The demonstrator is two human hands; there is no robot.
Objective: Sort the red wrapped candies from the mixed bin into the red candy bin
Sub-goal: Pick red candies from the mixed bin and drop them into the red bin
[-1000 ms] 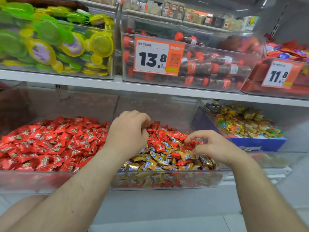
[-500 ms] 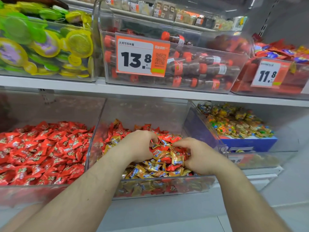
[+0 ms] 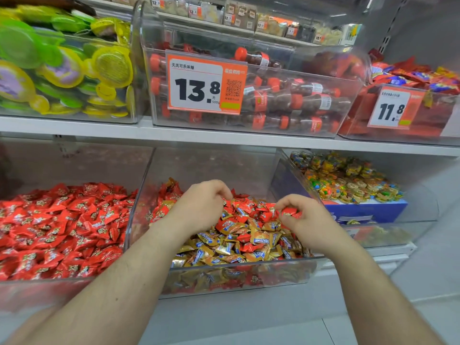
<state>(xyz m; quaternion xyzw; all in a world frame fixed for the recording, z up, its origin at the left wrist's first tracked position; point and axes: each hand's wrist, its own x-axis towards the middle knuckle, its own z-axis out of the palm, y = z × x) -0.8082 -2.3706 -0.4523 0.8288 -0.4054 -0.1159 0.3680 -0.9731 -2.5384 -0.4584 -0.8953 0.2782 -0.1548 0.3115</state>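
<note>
The clear mixed bin [image 3: 236, 277] in the middle of the lower shelf holds gold and red wrapped candies [image 3: 239, 235]. Both my hands are over its pile. My right hand [image 3: 308, 220] pinches a red wrapped candy [image 3: 290, 212] between thumb and fingers. My left hand [image 3: 201, 205] has its fingers curled down onto red candies at the back of the pile; what it holds is hidden by its fingers. To the left stands the red candy bin [image 3: 62, 290], full of red wrapped candies [image 3: 59, 225].
To the right, a clear bin with a blue box [image 3: 368, 210] carries colourful round candies. The white upper shelf [image 3: 224, 140] overhangs the bins and bears bins of green-yellow discs [image 3: 64, 70], cola-bottle candies [image 3: 286, 100] and red packets [image 3: 410, 78].
The view shifted left, then back slightly. My left hand moved from the divider between the bins onto the mixed pile. My right hand shifted left and now pinches a red candy.
</note>
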